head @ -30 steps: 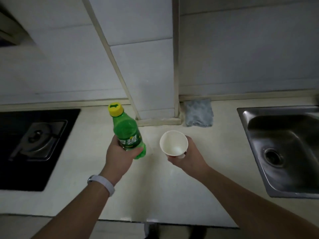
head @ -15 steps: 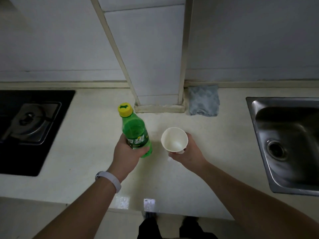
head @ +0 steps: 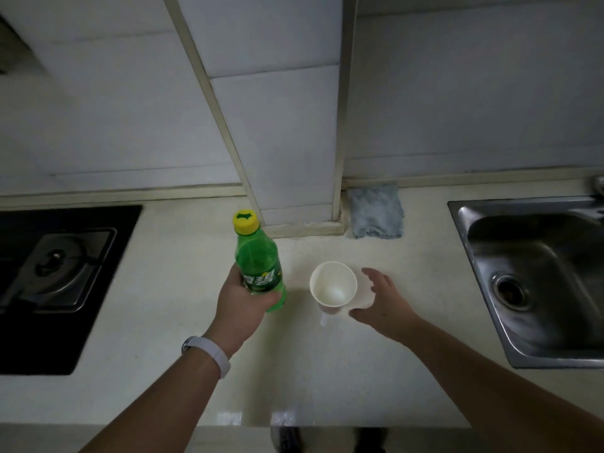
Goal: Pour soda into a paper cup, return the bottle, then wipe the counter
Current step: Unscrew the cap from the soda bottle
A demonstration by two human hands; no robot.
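Soda bottle (head: 260, 263), cap on, sits upright in the left hand (head: 243, 300), whose fingers (head: 273, 297) wrap its labelled lower half just above the desk (head: 183, 289). Just beside it the paper cup (head: 333, 284) stands empty; the right hand (head: 380, 300) hovers at its far side, fingers spread wide, gripping nothing. Uncapping, pouring, returning the bottle and wiping with the cloth (head: 376, 212) by the wall all remain.

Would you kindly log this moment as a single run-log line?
left hand: grips capped soda bottle | right hand: open beside paper cup | cup: upright on counter, empty
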